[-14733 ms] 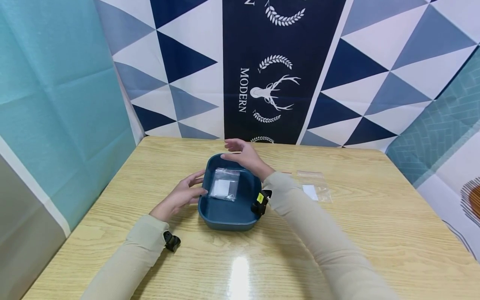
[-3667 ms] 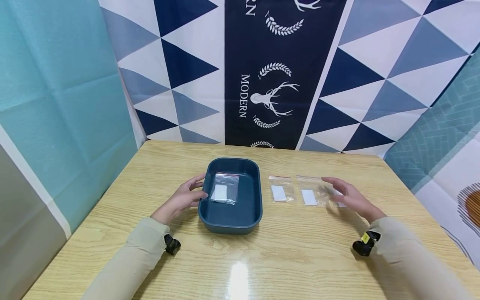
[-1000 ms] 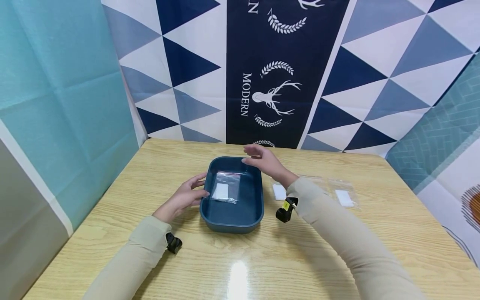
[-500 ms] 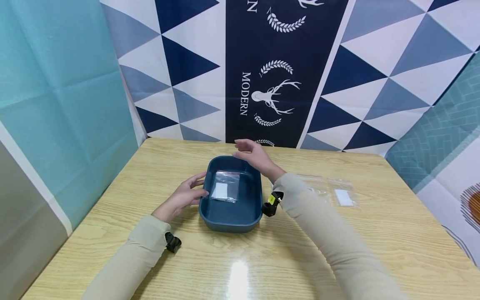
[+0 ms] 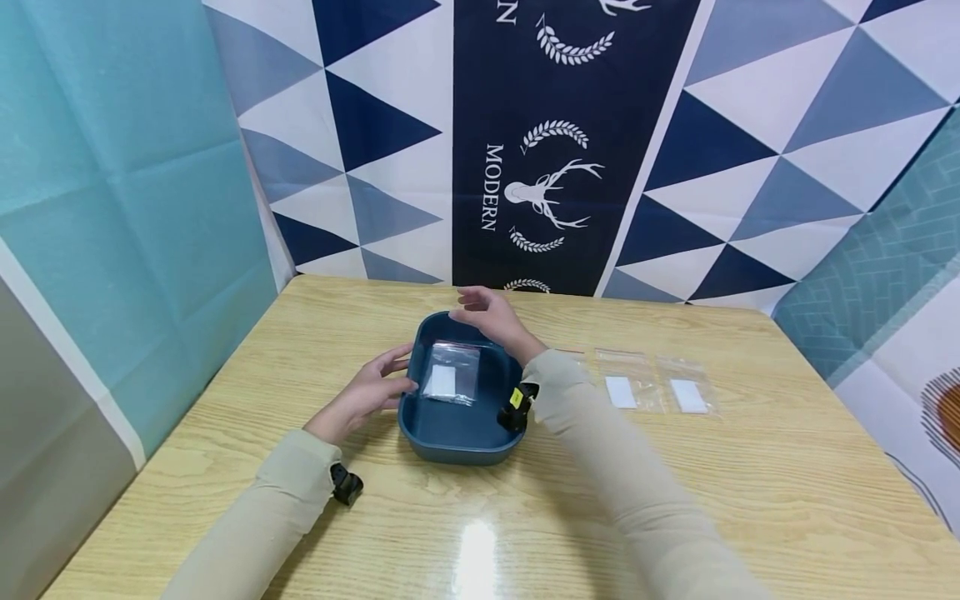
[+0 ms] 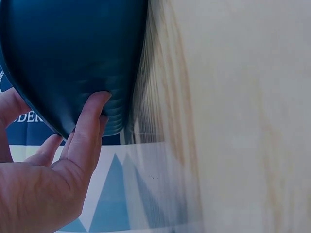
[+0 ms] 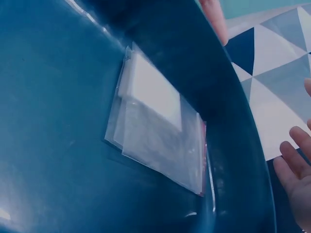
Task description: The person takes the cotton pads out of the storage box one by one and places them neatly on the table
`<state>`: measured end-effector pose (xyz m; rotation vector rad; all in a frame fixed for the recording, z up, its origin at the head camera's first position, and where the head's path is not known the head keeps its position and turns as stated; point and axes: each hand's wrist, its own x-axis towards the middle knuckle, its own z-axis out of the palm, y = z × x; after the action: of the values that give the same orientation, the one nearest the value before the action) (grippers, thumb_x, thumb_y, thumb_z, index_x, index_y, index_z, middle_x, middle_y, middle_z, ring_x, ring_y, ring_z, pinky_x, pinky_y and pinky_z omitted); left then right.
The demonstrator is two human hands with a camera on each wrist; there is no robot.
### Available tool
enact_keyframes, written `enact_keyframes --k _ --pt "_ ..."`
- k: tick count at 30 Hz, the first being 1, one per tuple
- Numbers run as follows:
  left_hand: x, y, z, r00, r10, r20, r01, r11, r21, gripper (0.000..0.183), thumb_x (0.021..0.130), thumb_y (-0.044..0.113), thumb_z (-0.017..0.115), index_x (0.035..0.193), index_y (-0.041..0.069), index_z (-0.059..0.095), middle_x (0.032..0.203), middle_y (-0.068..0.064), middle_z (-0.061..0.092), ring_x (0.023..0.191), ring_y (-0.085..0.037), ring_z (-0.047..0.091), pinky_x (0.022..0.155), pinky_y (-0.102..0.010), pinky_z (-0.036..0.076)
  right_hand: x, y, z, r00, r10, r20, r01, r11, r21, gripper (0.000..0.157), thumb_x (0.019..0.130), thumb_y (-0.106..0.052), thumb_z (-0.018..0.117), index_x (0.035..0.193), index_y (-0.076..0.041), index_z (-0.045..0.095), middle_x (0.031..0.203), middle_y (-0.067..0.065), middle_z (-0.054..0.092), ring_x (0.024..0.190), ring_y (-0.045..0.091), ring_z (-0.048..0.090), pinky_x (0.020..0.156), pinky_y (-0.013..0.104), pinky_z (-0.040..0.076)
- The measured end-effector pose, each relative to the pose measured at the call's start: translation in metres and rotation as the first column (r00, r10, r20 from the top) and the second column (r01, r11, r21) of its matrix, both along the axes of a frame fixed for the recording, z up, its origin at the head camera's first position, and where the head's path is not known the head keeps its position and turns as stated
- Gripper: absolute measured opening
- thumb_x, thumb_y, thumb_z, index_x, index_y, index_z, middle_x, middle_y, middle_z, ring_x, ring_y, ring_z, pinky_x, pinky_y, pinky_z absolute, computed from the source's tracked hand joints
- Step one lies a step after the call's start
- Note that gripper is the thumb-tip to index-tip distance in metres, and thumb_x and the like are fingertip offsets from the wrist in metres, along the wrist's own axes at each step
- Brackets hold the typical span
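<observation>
A dark blue rectangular bin point(image 5: 461, 455) stands on the table. Inside lies a small stack of clear zip bags point(image 5: 455, 372), with a white card showing; the right wrist view shows their overlapping edges and red zip strip. My left hand point(image 5: 367, 390) holds the bin's left wall, thumb at the rim and fingers along the outside. Over the far rim is my right hand point(image 5: 495, 319), fingers loosely bent with nothing between them. Right of the bin lie two clear zip bags with white cards, a middle one point(image 5: 620, 392) and a far-right one point(image 5: 687, 395); another bag's top edge point(image 5: 572, 353) shows past the right sleeve.
The wooden table point(image 5: 780, 467) meets a patterned cloth backdrop point(image 5: 555, 167) at the back. A turquoise cloth point(image 5: 127, 167) hangs on the left. Each wrist wears a small black camera, the left one point(image 5: 346, 484) and the right one point(image 5: 517, 407).
My right hand has come from the rightmost bag to the bin's far rim, moving left over the last second. That rightmost bag joined the row since the oldest frame. My left hand stays.
</observation>
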<state>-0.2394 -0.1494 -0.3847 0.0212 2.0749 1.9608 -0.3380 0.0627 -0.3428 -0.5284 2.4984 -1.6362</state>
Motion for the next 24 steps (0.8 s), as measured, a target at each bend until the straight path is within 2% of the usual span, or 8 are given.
enact_keyframes --k 4,11,16,24 --pt "0.000 0.000 -0.001 1.000 0.003 0.003 -0.003 1.000 -0.012 0.065 0.089 -0.001 0.055 0.147 0.016 0.031 0.142 -0.018 0.034 0.112 -0.034 0.053 0.082 -0.040 0.052 0.001 -0.003 -0.006 0.999 0.040 0.009 -0.041 0.997 0.064 0.053 0.085 -0.023 0.068 0.132 -0.008 0.050 0.127 0.016 0.053 0.114 0.026 0.050 0.096 0.039 0.041" --pt "0.000 -0.001 -0.001 1.000 -0.014 0.001 0.014 1.000 0.020 0.065 0.090 -0.001 0.054 0.147 0.017 0.029 0.143 -0.018 0.032 0.113 -0.035 0.052 0.084 -0.040 0.051 0.004 -0.006 -0.017 0.989 0.125 0.079 -0.135 0.982 0.134 0.061 0.084 -0.023 0.070 0.137 -0.008 0.044 0.131 0.013 0.049 0.120 0.027 0.046 0.097 0.041 0.040" --pt "0.000 -0.002 -0.001 1.000 -0.018 0.000 0.018 1.000 0.022 0.066 0.090 0.000 0.055 0.147 0.017 0.028 0.144 -0.018 0.031 0.114 -0.036 0.051 0.085 -0.041 0.050 0.003 -0.007 -0.023 0.977 0.182 0.114 -0.205 0.950 0.237 0.063 0.083 -0.023 0.071 0.138 -0.009 0.044 0.134 0.012 0.047 0.123 0.026 0.043 0.098 0.040 0.040" --pt "0.000 -0.001 -0.001 1.000 -0.017 -0.001 0.017 1.000 0.011 0.065 0.090 0.000 0.055 0.147 0.016 0.028 0.143 -0.018 0.032 0.114 -0.035 0.052 0.086 -0.041 0.050 0.004 -0.005 -0.024 0.951 0.239 0.197 -0.291 0.905 0.310 0.070 0.079 -0.021 0.075 0.139 -0.007 0.042 0.137 0.012 0.044 0.126 0.026 0.040 0.101 0.040 0.037"
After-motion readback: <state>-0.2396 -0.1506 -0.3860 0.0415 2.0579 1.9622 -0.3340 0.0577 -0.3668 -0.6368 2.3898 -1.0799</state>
